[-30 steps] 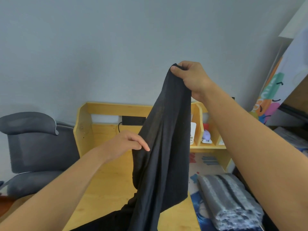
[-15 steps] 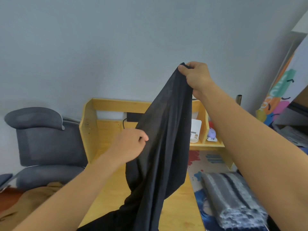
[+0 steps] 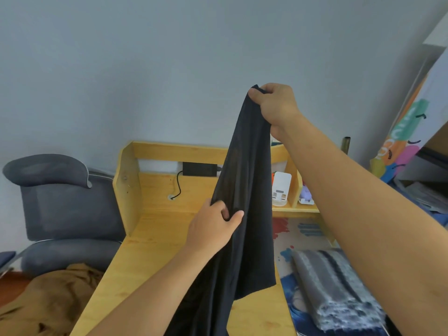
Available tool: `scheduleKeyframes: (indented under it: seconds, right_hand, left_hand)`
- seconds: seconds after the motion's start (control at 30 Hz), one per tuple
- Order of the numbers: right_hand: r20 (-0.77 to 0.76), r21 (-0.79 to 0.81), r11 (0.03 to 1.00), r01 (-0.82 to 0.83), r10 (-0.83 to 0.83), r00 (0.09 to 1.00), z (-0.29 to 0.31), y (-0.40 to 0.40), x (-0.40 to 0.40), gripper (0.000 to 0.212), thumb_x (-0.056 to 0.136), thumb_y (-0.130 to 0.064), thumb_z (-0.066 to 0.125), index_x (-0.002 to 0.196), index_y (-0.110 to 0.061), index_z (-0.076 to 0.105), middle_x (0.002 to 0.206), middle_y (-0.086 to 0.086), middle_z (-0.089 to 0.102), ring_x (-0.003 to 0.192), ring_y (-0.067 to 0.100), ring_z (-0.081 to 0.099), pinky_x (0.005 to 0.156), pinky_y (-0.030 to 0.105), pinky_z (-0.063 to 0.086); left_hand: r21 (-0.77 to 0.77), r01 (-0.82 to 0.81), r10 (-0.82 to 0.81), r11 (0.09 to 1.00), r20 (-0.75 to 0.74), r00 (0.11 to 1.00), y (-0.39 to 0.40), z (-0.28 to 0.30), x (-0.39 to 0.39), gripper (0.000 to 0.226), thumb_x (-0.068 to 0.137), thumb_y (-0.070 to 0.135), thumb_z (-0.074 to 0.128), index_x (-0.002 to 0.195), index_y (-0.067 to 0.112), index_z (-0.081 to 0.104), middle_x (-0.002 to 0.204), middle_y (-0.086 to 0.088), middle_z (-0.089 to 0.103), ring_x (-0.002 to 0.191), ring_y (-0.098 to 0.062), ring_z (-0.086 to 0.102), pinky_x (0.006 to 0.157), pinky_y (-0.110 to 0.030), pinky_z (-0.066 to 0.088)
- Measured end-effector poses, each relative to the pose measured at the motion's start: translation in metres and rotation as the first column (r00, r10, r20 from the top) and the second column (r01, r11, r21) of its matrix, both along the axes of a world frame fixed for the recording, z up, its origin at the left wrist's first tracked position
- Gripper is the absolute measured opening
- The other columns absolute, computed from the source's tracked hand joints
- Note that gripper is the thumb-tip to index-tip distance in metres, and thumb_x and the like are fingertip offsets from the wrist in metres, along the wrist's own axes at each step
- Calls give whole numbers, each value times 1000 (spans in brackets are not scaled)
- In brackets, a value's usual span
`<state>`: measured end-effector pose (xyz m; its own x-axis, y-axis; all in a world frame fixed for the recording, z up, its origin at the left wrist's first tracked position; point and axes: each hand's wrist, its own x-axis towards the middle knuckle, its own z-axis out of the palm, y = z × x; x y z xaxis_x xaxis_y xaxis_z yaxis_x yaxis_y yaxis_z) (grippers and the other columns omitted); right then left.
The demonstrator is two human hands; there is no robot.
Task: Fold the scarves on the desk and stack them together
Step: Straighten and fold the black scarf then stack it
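Observation:
A thin black scarf hangs in the air above the wooden desk. My right hand grips its top end, raised high in front of the wall. Lower down, my left hand pinches the scarf's left edge between thumb and fingers. The scarf's lower part trails down off the bottom of the view. A folded grey striped scarf lies on the desk's right side, on a colourful mat.
A grey office chair stands left of the desk, with a brown cloth in front of it. The desk's back shelf holds a white device, a small purple item and a black power adapter with a cable.
My left hand has closed on the scarf's left edge, where a second ago it only reached toward it. The view has shifted left; my right hand still holds the top end up.

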<state>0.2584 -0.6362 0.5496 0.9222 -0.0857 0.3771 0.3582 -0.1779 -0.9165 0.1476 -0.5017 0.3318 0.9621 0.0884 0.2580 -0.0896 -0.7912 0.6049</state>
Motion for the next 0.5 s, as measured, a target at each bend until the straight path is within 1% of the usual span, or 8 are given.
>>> scheduleKeyframes:
  seconds: [0.03,0.1,0.2,0.3,0.4,0.5]
  right_hand:
    - [0,3,1000,4,-4,1000,0,-1,0,17,96,-19,68,82,-11,65,78,3,65,65,13,63,53,21,52]
    - [-6,4,1000,11,-11,1000,-1,-2,0,14,96,-19,68,85,-10,66,81,5,65,68,15,63,54,22,53]
    - [-17,15,1000,10,-10,1000,0,-1,2,14,96,-19,68,86,-10,66,83,6,66,70,16,64,55,23,53]
    - [-5,-2,1000,27,-27,1000,1,-2,4,14,96,-20,68,86,-10,65,84,6,65,71,17,62,58,26,55]
    - [10,5,998,62,-62,998,4,-8,12,12,94,-19,69,88,-10,65,85,8,62,73,19,61,66,33,57]
    - [-17,50,991,123,-122,992,1,-20,26,9,92,-18,71,88,-13,65,85,8,62,74,20,60,77,43,61]
  left_hand:
    - [5,3,-3,1000,40,999,-3,-3,-3,37,93,61,57,77,29,49,95,11,49,72,-7,55,61,-20,44]
    - [17,19,-21,1000,83,996,-8,-7,-6,38,94,59,57,74,30,45,97,11,46,66,-8,55,58,-18,44]
    - [50,17,-20,999,69,997,-15,-14,-3,34,96,58,55,82,28,48,105,9,44,67,-9,56,59,-20,48]
    - [33,14,-16,999,35,999,-16,-22,-2,23,99,50,53,89,30,54,112,8,48,75,-10,59,64,-21,50]
    - [-9,19,-20,1000,-46,999,-11,-40,-6,26,97,40,53,77,26,58,116,13,53,78,-10,59,60,-22,44]
    - [-9,44,-45,999,-145,988,-13,-65,-20,29,95,34,51,69,22,55,112,12,55,68,-12,56,54,-23,38]
